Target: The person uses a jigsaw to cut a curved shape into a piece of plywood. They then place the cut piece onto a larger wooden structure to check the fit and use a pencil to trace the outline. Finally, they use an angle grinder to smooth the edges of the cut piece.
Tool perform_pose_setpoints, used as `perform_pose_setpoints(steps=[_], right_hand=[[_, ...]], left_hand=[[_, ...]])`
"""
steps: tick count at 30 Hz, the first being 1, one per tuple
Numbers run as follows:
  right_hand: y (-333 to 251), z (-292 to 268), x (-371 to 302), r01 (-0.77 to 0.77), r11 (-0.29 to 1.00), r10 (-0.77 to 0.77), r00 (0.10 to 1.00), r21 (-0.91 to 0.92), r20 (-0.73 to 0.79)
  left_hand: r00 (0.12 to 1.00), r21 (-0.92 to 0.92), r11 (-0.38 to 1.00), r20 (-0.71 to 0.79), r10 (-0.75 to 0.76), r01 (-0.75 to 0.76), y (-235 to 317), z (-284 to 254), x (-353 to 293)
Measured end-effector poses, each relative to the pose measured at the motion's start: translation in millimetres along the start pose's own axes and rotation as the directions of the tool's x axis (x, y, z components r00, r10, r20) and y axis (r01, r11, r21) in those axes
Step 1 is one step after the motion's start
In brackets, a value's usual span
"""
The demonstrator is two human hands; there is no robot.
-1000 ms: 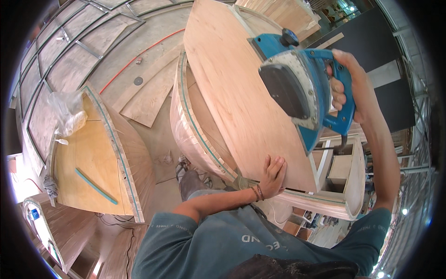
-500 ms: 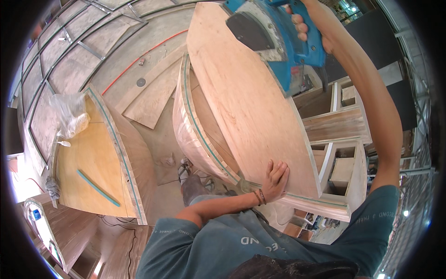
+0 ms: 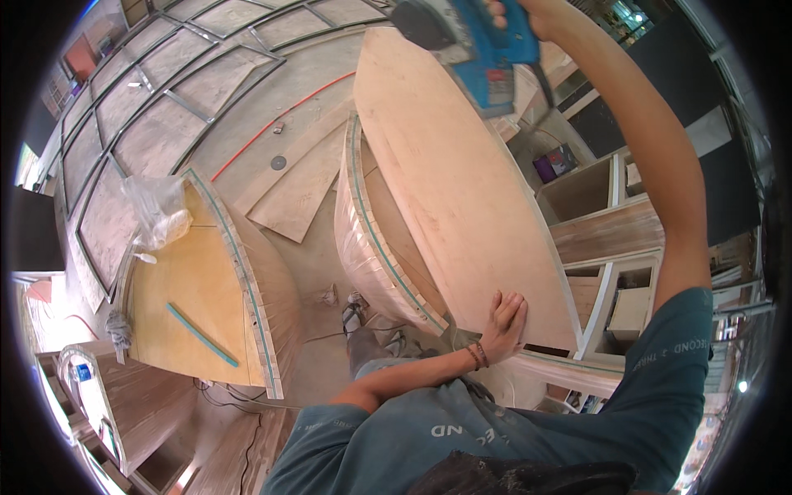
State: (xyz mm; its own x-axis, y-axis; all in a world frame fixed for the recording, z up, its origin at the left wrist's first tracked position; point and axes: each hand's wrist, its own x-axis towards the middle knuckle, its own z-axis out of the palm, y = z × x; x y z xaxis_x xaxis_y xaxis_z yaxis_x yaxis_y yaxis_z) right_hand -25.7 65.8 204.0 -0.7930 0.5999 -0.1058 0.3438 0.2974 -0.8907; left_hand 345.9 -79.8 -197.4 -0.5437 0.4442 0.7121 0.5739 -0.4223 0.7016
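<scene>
My right hand (image 3: 535,15) is wrapped around the handle of a blue belt sander (image 3: 497,62), with the arm stretched far forward. A black cord hangs from the tool, whose dark front end is cut off by the upper edge. Beneath it lies a long, pale wooden panel (image 3: 462,190) with a curved outline; whether the sander touches it I cannot tell. At the panel's near end my left hand (image 3: 503,324) rests flat, fingers stretched out. Just left of the panel is a curved wooden piece (image 3: 360,223) with a green strip along its edge.
Another curved piece (image 3: 206,289) stands left, carrying a plastic bag (image 3: 158,210) and a green strip (image 3: 202,334). A metal frame (image 3: 169,91) and a red hose (image 3: 280,124) lie farther off. Wooden compartments (image 3: 615,289) stand right; a cable (image 3: 243,454) runs at lower left.
The right hand has carried the sander farther away and slightly left over the panel. My left hand stays flat at the near end. The whole view has shifted a little.
</scene>
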Motion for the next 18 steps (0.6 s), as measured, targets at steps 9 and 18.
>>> perform_pose_setpoints(steps=[9, 18], right_hand=[[46.1, -114.4, -191.7, -0.103, 0.994, 0.105, 0.993, 0.043, -0.046], [110.6, -183.0, -394.6, -0.246, 0.951, 0.294, 0.906, 0.188, -0.304]], left_hand=[[1.0, 0.073, 0.997, -0.024, 0.003, -0.001, -5.6, 4.6, 1.9], [1.0, 0.111, 0.994, -0.005, -0.005, 0.005, -0.7, 4.8, 8.0]])
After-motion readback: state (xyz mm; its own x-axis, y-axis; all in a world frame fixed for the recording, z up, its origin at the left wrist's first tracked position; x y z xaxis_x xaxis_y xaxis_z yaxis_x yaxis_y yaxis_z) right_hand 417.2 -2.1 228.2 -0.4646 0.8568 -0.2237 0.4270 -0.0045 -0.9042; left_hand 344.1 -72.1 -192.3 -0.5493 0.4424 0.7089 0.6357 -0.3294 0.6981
